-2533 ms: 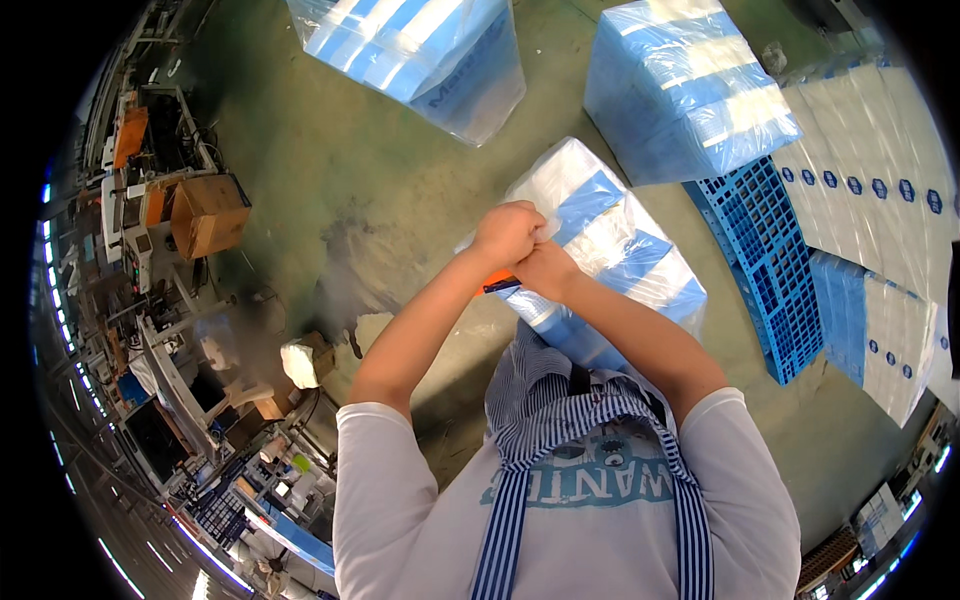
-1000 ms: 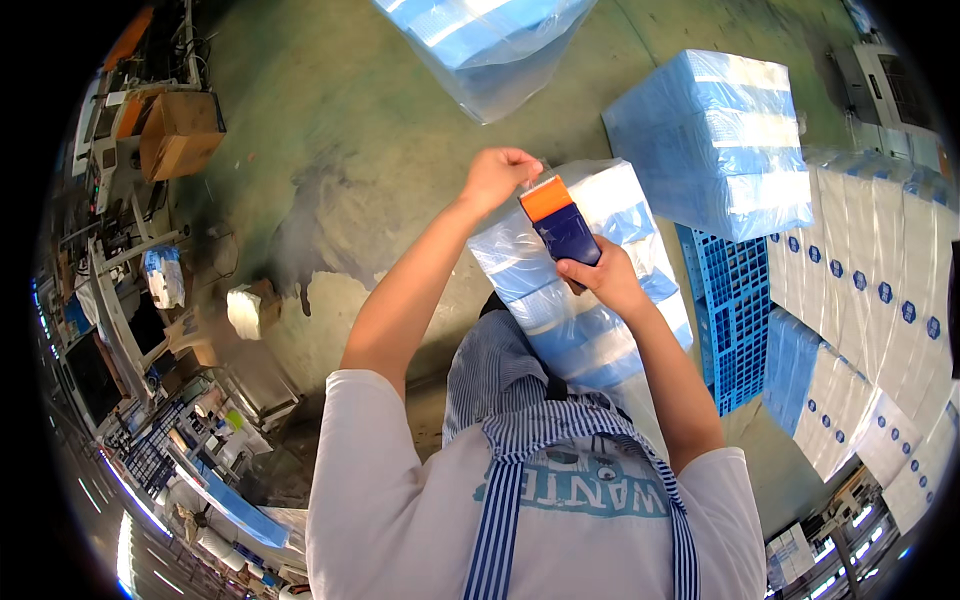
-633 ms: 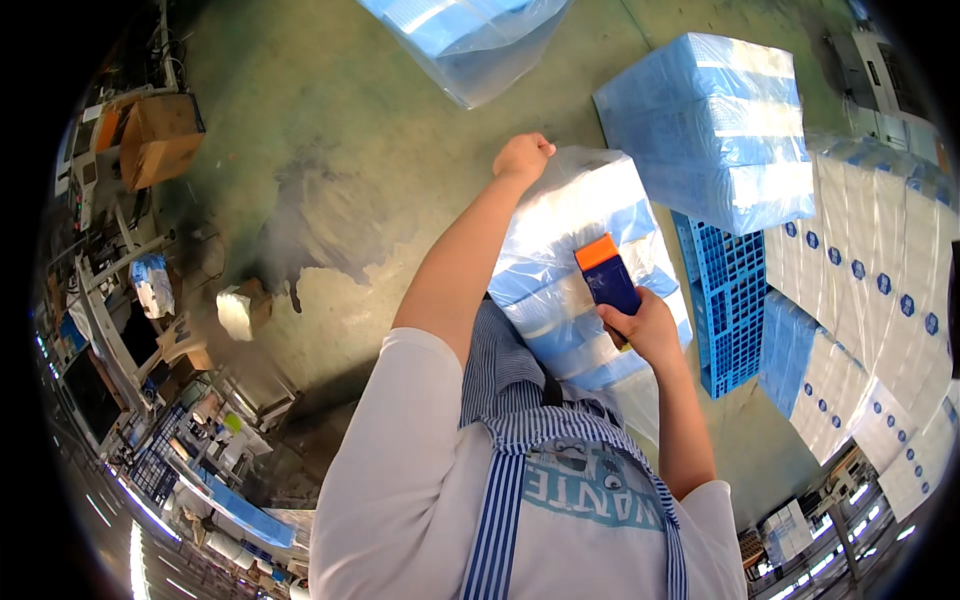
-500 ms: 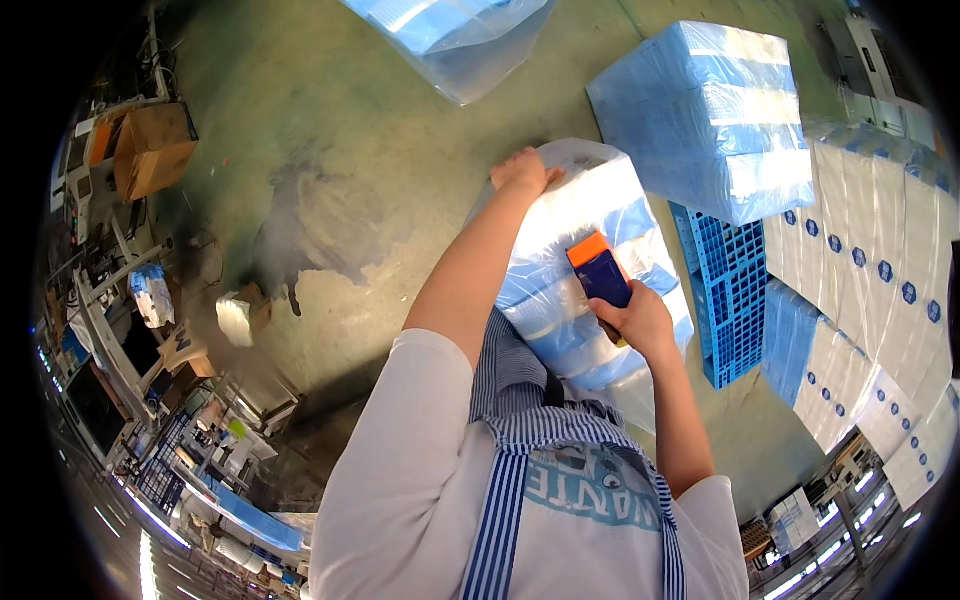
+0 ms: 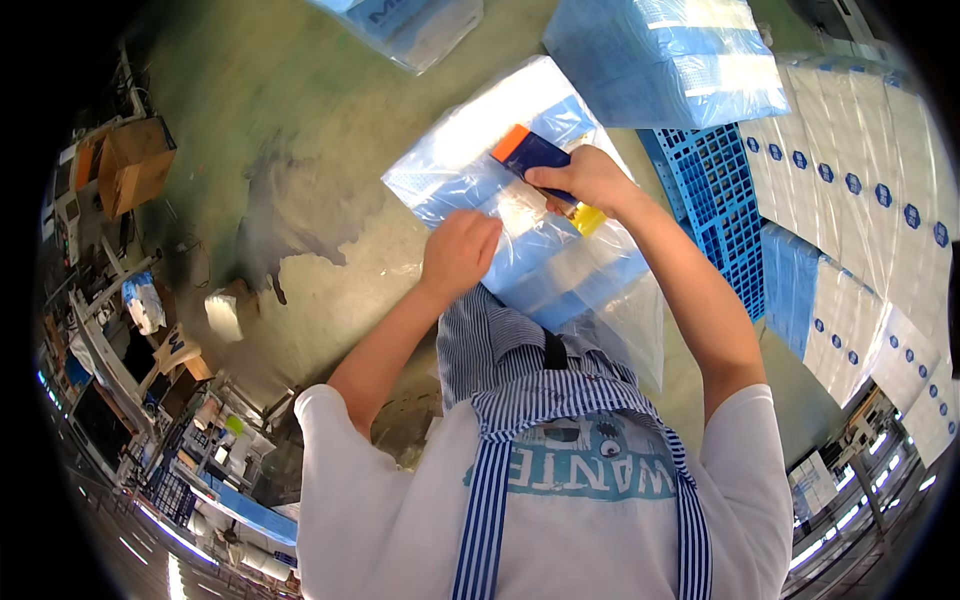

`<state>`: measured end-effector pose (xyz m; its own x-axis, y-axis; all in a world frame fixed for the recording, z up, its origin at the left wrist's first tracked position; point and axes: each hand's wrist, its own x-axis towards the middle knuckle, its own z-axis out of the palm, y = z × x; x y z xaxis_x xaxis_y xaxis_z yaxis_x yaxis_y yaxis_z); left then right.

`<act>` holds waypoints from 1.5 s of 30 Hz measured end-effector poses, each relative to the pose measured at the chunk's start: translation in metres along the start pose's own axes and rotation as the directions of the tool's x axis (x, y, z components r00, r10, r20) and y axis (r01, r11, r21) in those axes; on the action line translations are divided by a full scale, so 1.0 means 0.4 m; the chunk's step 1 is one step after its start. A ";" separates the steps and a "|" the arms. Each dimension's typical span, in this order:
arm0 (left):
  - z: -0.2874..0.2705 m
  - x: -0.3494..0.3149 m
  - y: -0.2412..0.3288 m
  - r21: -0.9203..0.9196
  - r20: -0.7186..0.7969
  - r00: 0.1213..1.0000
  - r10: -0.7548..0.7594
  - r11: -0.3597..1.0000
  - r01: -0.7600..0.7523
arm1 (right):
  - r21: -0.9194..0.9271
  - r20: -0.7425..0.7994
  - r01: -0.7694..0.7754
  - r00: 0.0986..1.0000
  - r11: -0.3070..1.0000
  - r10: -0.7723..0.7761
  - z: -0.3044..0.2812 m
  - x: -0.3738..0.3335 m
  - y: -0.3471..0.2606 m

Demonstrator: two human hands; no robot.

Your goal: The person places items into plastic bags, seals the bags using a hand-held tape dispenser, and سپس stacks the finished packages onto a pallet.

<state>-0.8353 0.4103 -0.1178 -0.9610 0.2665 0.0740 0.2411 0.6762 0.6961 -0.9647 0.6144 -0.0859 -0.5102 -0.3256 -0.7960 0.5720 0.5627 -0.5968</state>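
A large clear plastic bag (image 5: 540, 240) packed with blue-and-white bundles stands before me. My right hand (image 5: 592, 180) is wrapped round a dark blue hand-held tool (image 5: 535, 155) with an orange end and a yellow part. The tool lies over the top of the bag; its exact kind does not show. At the bag's near left edge, my left hand (image 5: 462, 250) is closed with the fingers curled on the film; the fingertips are partly hidden. Loose film from the bag hangs near my right leg.
Another wrapped block (image 5: 670, 60) sits at the far right, beside a blue plastic pallet (image 5: 715, 200). Stacked white packs (image 5: 850, 150) line the right. A further wrapped block (image 5: 410, 25) is at the far edge. Cardboard boxes (image 5: 140, 165) and equipment stand on the left.
My left hand has come from the bag's far left corner back to its near left edge. My right hand has moved the tool farther away and left. The bag's far end now looks flatter.
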 end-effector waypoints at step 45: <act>0.366 -0.149 0.422 -0.332 -0.273 0.897 -0.348 0.909 0.251 | 0.139 0.154 0.081 0.983 0.987 -0.103 -0.015 0.015 0.054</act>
<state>-0.7175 0.6092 -0.1093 -0.9828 -0.1838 0.0196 -0.0671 0.4537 0.8886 -0.9595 0.6291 -0.1030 -0.4611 -0.4952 -0.7364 0.6124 0.4230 -0.6679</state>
